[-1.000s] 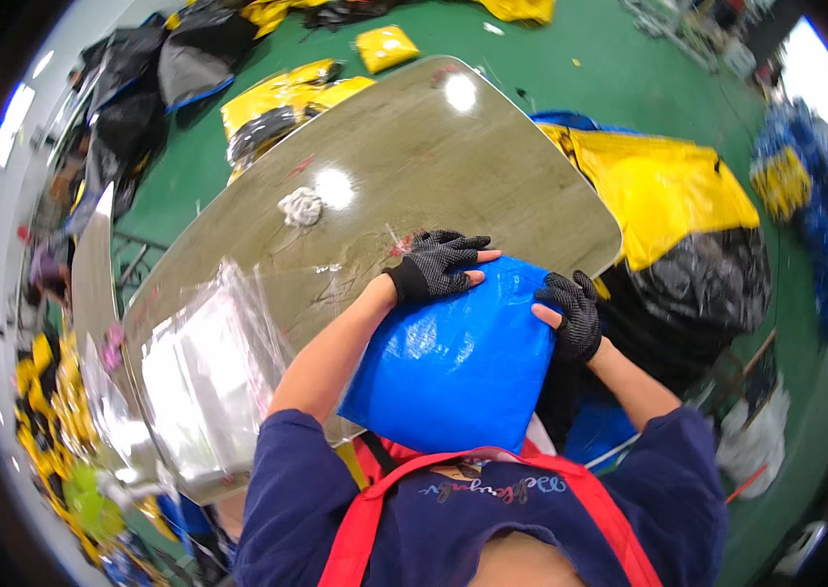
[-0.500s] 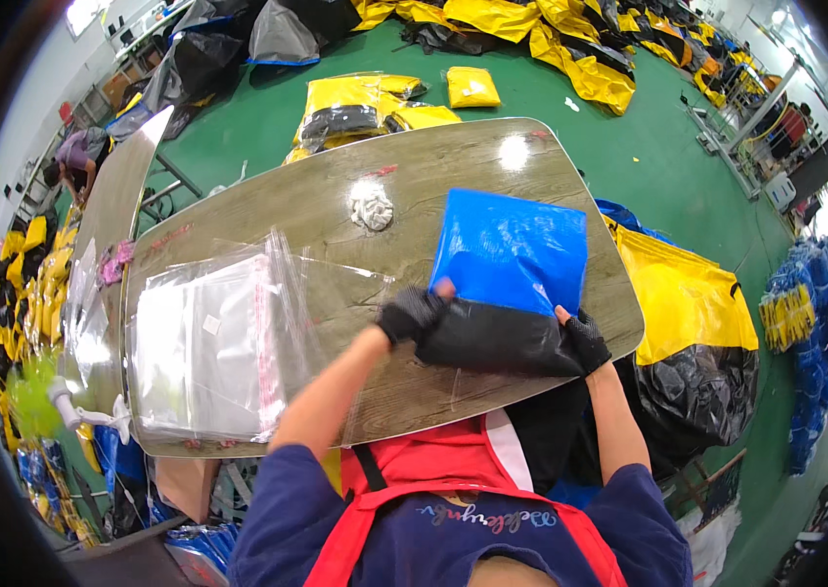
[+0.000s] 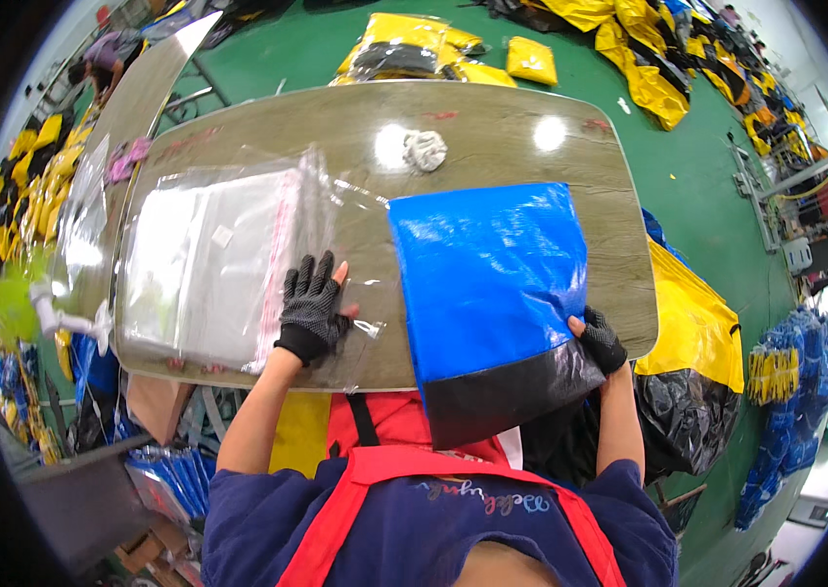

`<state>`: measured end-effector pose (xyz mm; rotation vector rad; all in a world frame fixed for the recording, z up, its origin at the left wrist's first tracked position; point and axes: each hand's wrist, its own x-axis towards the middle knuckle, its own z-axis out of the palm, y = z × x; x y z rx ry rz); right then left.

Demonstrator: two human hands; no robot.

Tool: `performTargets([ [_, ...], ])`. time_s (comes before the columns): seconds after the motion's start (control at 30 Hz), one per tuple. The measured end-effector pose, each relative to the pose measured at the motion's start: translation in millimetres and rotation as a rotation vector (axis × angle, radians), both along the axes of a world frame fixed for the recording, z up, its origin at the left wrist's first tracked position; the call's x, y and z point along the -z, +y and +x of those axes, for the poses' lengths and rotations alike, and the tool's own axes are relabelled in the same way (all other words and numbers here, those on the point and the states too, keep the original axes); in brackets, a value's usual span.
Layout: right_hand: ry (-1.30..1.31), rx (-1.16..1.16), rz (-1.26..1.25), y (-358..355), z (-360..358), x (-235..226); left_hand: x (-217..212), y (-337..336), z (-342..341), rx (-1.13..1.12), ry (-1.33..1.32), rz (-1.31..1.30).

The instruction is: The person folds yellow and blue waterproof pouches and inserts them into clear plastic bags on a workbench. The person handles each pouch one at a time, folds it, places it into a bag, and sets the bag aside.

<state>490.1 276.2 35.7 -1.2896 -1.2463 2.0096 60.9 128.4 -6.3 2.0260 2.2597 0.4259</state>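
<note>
A folded blue and black piece of glossy sheet material [image 3: 490,274] lies on the right part of the wood-look table [image 3: 502,152]. Its black lower end sticks out over the near edge. My right hand [image 3: 602,340], in a dark fingerless glove, grips its right side, thumb on top and the other fingers partly hidden. On the left lies a stack of clear plastic bags [image 3: 208,264] with a pinkish strip along one side. My left hand [image 3: 312,305], gloved alike, rests with spread fingers at the right edge of that stack, holding nothing.
A crumpled white wad [image 3: 425,151] sits toward the table's far side. A small white fan [image 3: 67,315] with green blades stands at the left edge. Packed yellow and black bundles [image 3: 399,47] lie on the green floor beyond, and a yellow and black sack [image 3: 686,328] is at the right.
My left hand has let go of the blue and black piece and moved left to the plastic bags. The piece has shifted toward me, with more of its blue side showing.
</note>
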Motion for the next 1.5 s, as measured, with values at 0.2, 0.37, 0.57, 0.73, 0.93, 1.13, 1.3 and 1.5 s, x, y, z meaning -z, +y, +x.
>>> performTargets([
  [0.2, -0.146, -0.274, 0.025, 9.7, -9.6, -15.8, 17.4, -5.3, -3.6, -0.019, -0.019, 0.136],
  [0.37, -0.126, -0.230, 0.007, -2.3, -35.8, -23.9, -7.0, 11.2, -29.6, 0.014, -0.518, 0.174],
  [0.57, 0.079, -0.599, 0.076, -72.1, -118.6, 23.9, -58.6, 1.0, -31.6, 0.219, -0.132, -0.049],
  [0.73, -0.136, -0.493, 0.668, 49.6, -177.4, 6.3, -49.7, -23.4, -27.5, 0.201, -0.177, 0.045],
  [0.93, -0.323, -0.727, 0.767, 76.1, -261.6, 11.1, -66.0, -17.3, -5.4, 0.153, -0.018, 0.043],
  [1.13, -0.169, -0.088, 0.547, 39.7, -182.1, 38.6, -36.5, -47.0, 6.7, -0.021, -0.285, 0.085],
  [1.3, -0.069, -0.384, 0.206, 30.3, -161.8, -0.8, -7.8, -46.9, -14.6, -0.147, -0.872, 0.213],
  [1.5, -0.077, -0.460, 0.061, 34.1, -155.1, -14.2, -6.0, -28.3, -30.8, -0.277, -1.199, 0.062],
])
